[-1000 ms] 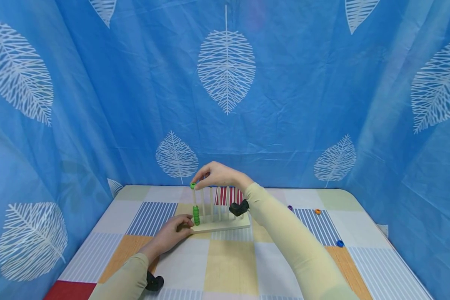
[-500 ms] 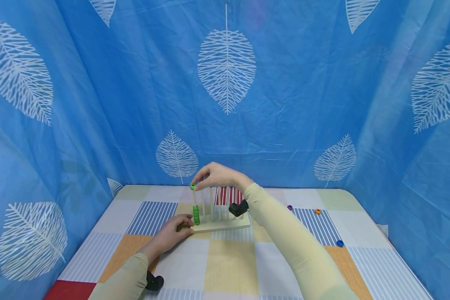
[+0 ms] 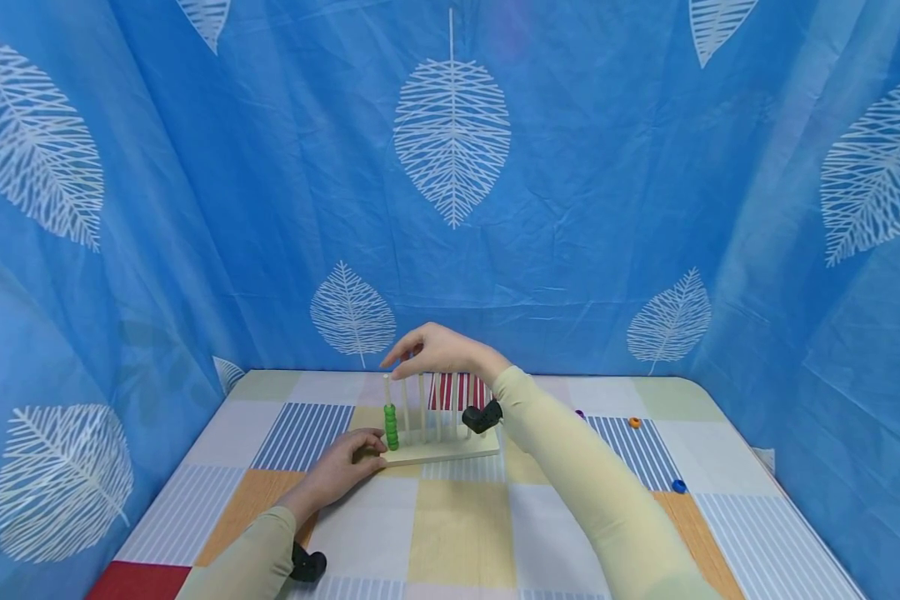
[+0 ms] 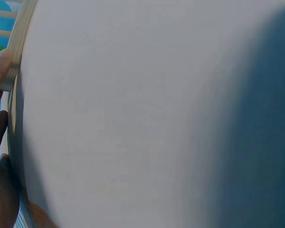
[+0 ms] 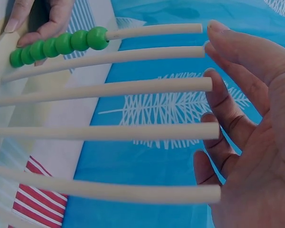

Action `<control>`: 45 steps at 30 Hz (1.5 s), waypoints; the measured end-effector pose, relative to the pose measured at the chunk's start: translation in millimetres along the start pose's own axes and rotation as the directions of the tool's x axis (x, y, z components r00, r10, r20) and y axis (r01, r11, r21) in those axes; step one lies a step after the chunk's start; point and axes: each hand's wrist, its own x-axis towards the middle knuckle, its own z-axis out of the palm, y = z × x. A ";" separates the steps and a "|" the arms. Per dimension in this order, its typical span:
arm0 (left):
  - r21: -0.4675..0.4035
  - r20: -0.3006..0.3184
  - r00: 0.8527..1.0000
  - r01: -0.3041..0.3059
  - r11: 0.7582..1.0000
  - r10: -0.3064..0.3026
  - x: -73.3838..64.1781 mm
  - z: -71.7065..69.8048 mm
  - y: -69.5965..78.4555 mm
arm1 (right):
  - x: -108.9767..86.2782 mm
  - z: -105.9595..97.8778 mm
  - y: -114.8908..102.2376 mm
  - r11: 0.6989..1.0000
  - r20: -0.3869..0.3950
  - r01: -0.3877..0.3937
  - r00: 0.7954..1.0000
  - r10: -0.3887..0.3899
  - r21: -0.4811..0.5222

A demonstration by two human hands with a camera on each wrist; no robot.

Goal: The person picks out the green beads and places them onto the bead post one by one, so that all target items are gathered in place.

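A pale wooden peg stand [image 3: 442, 452] with a row of upright rods stands on the table in the head view. Green beads [image 5: 63, 43], several of them, are stacked on its leftmost rod [image 5: 154, 31], whose upper part is bare. My left hand [image 3: 337, 468] grips the left end of the base; in the left wrist view the thumb [image 4: 1, 66] lies on its edge. Above the rod tops is my right hand [image 3: 444, 348], its fingers loosely bent and holding nothing. In the right wrist view its fingertips [image 5: 218, 26] are right by the rod ends.
To the right on the patchwork cloth [image 3: 461, 533] lie an orange bead [image 3: 635, 423], a blue bead [image 3: 678, 486] and a purple bead [image 3: 580, 414], the last partly hidden by the right sleeve. Blue leaf-print curtains [image 3: 570, 208] surround the table at the back and sides.
The green bead that my right hand held at the top of the leftmost rod has left the fingers and dropped onto the stack. My left hand has stayed in place.
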 end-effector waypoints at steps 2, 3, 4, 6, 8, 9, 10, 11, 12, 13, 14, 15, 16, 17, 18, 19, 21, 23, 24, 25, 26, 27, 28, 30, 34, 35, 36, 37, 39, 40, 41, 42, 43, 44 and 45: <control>-0.011 0.000 1.000 -0.009 1.000 0.009 0.1 0.2 -0.2 | -3.7 -2.5 -0.9 1.000 -0.010 0.004 1.000 -0.004 -0.004; -0.009 -0.001 1.000 -0.009 1.000 0.009 -0.1 0.2 0.1 | -5.9 -4.0 -1.2 1.000 -0.015 0.007 1.000 -0.007 -0.005; -0.006 -0.001 1.000 -0.006 1.000 0.006 -0.2 0.2 0.2 | -8.3 -5.6 -1.4 1.000 -0.020 0.009 1.000 -0.009 -0.001; -0.002 -0.003 1.000 0.005 1.000 -0.005 -0.3 0.3 1.1 | -13.3 -9.0 -1.2 1.000 -0.029 0.015 0.999 -0.015 0.001; 0.001 -0.005 1.000 0.011 1.000 -0.011 -0.8 0.3 2.4 | -18.6 -12.3 -0.4 1.000 -0.043 0.017 0.999 -0.017 -0.001; 0.002 -0.005 1.000 0.015 1.000 -0.015 -1.1 0.3 3.3 | -21.4 -14.0 0.2 1.000 -0.048 0.018 0.999 -0.018 0.005; 0.003 -0.005 1.000 0.018 1.000 -0.018 -1.2 0.3 4.0 | -24.1 -15.7 0.7 1.000 -0.055 0.014 0.998 -0.013 0.006; 0.003 -0.006 1.000 0.021 1.000 -0.021 -1.5 0.3 4.7 | -26.8 -17.5 1.0 1.000 -0.063 0.011 0.998 -0.011 0.004; 0.003 -0.008 1.000 0.023 1.000 -0.023 -1.7 0.3 5.3 | -29.5 -19.3 1.6 1.000 -0.072 0.006 0.997 -0.005 0.006; 0.004 -0.009 1.000 0.022 1.000 -0.022 -2.0 0.3 5.9 | -32.2 -21.2 1.8 1.000 -0.082 0.001 0.997 0.000 0.002; 0.004 -0.009 1.000 0.023 1.000 -0.023 -2.1 0.3 6.2 | -34.7 -22.9 2.3 1.000 -0.091 -0.005 0.996 0.005 0.001; 0.006 -0.009 1.000 0.022 1.000 -0.022 -2.2 0.6 5.8 | -37.3 -24.7 2.9 1.000 -0.101 -0.010 0.995 0.010 -0.002; 0.006 -0.009 1.000 0.024 1.000 -0.024 -2.1 0.7 5.5 | -39.8 -26.4 3.5 1.000 -0.112 -0.018 0.994 0.017 -0.006; 0.005 -0.008 1.000 0.025 1.000 -0.025 -2.0 0.8 5.1 | -42.2 -27.9 4.3 1.000 -0.121 -0.023 0.992 0.021 -0.008; 0.005 -0.008 1.000 0.026 1.000 -0.026 -1.7 1.0 4.4 | -44.6 -29.3 4.9 1.000 -0.131 -0.028 0.991 0.027 -0.007; 0.004 -0.009 1.000 0.026 1.000 -0.026 -1.5 1.2 3.8 | -46.8 -30.7 5.9 0.999 -0.138 -0.031 0.990 0.031 -0.004; 0.006 -0.009 1.000 0.025 1.000 -0.025 -1.3 1.5 2.2 | -51.5 -32.9 7.3 0.999 -0.158 -0.043 0.986 0.042 -0.002; 0.004 -0.007 1.000 0.030 1.000 -0.030 -1.2 1.7 1.2 | -56.5 -34.5 8.3 0.999 -0.178 -0.054 0.983 0.053 -0.002; 0.005 -0.006 1.000 0.029 1.000 -0.029 -1.3 1.8 0.8 | -59.2 -35.2 8.7 0.998 -0.188 -0.058 0.980 0.058 0.002; 0.009 -0.007 1.000 0.027 1.000 -0.027 -1.5 2.0 0.5 | -61.8 -36.0 9.4 0.998 -0.199 -0.062 0.978 0.061 0.004; 0.012 -0.007 1.000 0.025 1.000 -0.025 -1.6 2.2 0.3 | -64.8 -36.4 9.7 0.998 -0.210 -0.067 0.976 0.066 0.003; 0.013 -0.006 1.000 0.025 1.000 -0.025 -1.5 2.4 0.0 | -67.7 -37.1 10.4 0.998 -0.219 -0.069 0.973 0.069 0.005; 0.013 -0.006 1.000 0.027 1.000 -0.027 -1.3 2.4 0.3 | -70.7 -37.7 11.1 0.997 -0.228 -0.070 0.971 0.070 0.007; 0.017 -0.008 1.000 0.027 0.999 -0.027 -1.2 2.6 1.0 | -76.8 -39.2 13.5 0.997 -0.248 -0.076 0.966 0.075 0.006; 0.026 -0.009 0.999 0.040 0.999 -0.040 -1.2 2.7 3.3 | -88.6 -42.7 22.2 0.994 -0.294 -0.105 0.950 0.101 0.000; 0.030 -0.009 0.999 0.044 0.999 -0.044 -1.1 2.9 3.6 | -91.8 -43.4 24.5 0.993 -0.307 -0.119 0.945 0.113 -0.001; 0.032 -0.008 0.999 0.047 0.998 -0.047 -1.3 2.9 4.1 | -95.2 -44.0 26.5 0.991 -0.318 -0.134 0.939 0.127 -0.001; 0.034 -0.007 0.999 0.052 0.998 -0.052 -1.4 2.7 4.6 | -98.1 -44.5 28.7 0.989 -0.328 -0.147 0.934 0.139 0.001; 0.034 -0.006 0.998 0.056 0.998 -0.056 -1.6 2.5 5.2 | -104.6 -45.3 31.9 0.985 -0.346 -0.173 0.924 0.163 0.002; 0.033 -0.003 0.998 0.058 0.998 -0.058 -1.8 2.3 5.4 | -108.1 -45.5 33.4 0.983 -0.353 -0.182 0.920 0.172 0.004; 0.033 -0.002 0.998 0.057 0.998 -0.057 -2.1 2.1 5.7 | -111.5 -45.7 35.4 0.981 -0.361 -0.192 0.915 0.181 0.005; 0.030 -0.001 0.998 0.057 0.998 -0.057 -2.3 2.0 5.9 | -114.8 -45.8 37.6 0.980 -0.367 -0.197 0.911 0.187 0.010; 0.028 0.000 0.998 0.056 0.998 -0.056 -2.4 1.9 5.9 | -118.1 -45.9 40.3 0.980 -0.373 -0.200 0.908 0.191 0.015; 0.026 0.001 0.999 0.054 0.998 -0.054 -2.6 1.9 5.9 | -121.6 -45.9 43.0 0.979 -0.378 -0.203 0.905 0.195 0.020; 0.025 0.001 0.999 0.053 0.998 -0.053 -2.7 1.9 5.9 | -125.2 -45.8 45.8 0.979 -0.384 -0.204 0.902 0.198 0.025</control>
